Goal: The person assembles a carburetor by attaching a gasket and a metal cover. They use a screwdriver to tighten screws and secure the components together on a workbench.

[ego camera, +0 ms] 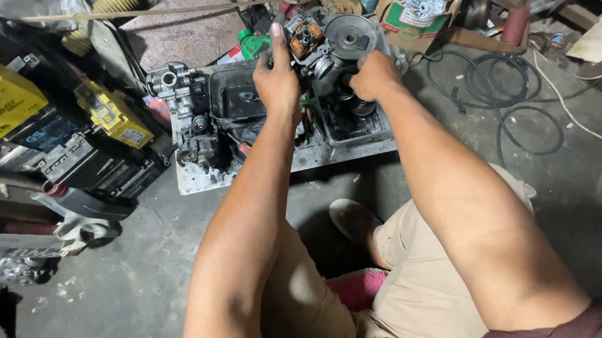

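Hands both on the engine assembly (332,56), which sits at the far edge of the metal tray (246,178) on the workshop floor in front of your knees. Your left hand (278,76) grips its left side, thumb raised against the orange-brown fitting (305,35) on top. Your right hand (375,75) is closed in a fist round a dark part just under the round grey pulley (351,37). What the fingers pinch is hidden; cannot tell whether it is a tool or the part itself.

Step in hand, as judged: steadying the assembly with the left while the right works something at its front face, a twist or a pull. Next move likely calls for a firm brace from the left hand, since the block rests loose on the tray, and for a dry grip, as everything looks oily.

Look of the piece: dark, greasy cast metal, compact, pulley face dull silver with a hub at centre, spring coils (361,107) showing below your right hand.

Around it: aluminium casting (176,86) at the tray's left end, black cover (235,96) beside it, yellow-topped batteries (113,116) further left, black cable loops (513,107) on the floor to the right.
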